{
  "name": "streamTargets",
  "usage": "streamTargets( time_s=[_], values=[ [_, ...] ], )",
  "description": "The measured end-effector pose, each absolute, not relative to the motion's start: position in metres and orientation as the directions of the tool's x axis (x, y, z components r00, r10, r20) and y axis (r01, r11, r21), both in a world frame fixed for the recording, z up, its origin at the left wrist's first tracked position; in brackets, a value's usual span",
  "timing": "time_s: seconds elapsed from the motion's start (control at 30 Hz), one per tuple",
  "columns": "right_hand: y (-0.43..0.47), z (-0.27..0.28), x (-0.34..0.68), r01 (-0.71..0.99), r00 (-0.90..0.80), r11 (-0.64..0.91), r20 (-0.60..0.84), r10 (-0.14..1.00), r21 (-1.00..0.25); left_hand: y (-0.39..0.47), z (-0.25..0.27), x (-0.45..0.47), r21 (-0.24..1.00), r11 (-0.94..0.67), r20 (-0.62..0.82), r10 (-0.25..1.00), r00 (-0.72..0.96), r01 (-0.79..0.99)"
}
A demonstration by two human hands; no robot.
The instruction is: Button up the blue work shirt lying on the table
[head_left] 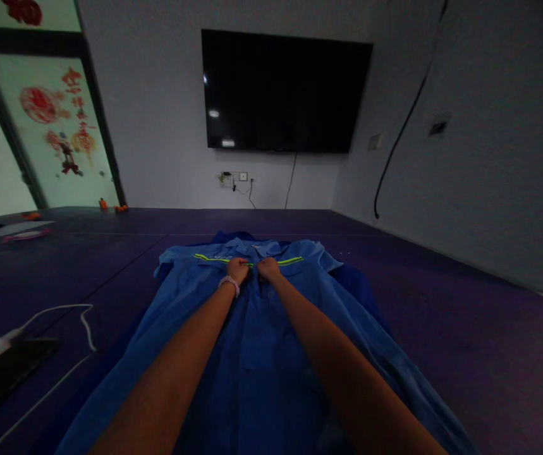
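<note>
A blue work jacket [259,347] with a yellow-green stripe across its chest lies spread in front of me, collar at the far end. My left hand [237,270], with a pink band on the wrist, is closed on the left edge of the front opening at stripe height. Just beside it, my right hand [268,269] is closed on the right edge of that opening. The two hands are a small gap apart. Fingertips and any fastener between them are too small to make out. Darker blue cloth [354,284] shows beneath the jacket.
The jacket lies on a dark purple surface [442,316]. At the left are a dark phone [10,373] and a white cable [62,308]. A television [285,95] hangs on the far wall; a black cable [401,133] hangs down the right wall.
</note>
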State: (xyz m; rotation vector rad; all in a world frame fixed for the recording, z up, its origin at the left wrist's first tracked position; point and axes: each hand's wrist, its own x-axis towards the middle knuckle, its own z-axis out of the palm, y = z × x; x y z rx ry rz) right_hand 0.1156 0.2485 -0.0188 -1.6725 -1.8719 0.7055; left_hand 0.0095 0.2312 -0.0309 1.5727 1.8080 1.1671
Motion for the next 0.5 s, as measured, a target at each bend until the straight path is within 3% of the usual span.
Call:
streamTargets(
  time_s=[0.23,0.5],
  values=[
    [0.257,-0.034,0.119,0.621,-0.027,0.092,0.096,0.995,-0.779,0.242,-0.033,0.011,0.669,0.001,0.215,0.957,-0.195,0.743],
    [0.258,-0.039,0.125,0.522,-0.047,0.103,0.092,0.995,-0.847,0.241,-0.034,0.008,0.513,-0.079,0.261,0.963,-0.068,0.855]
  ],
)
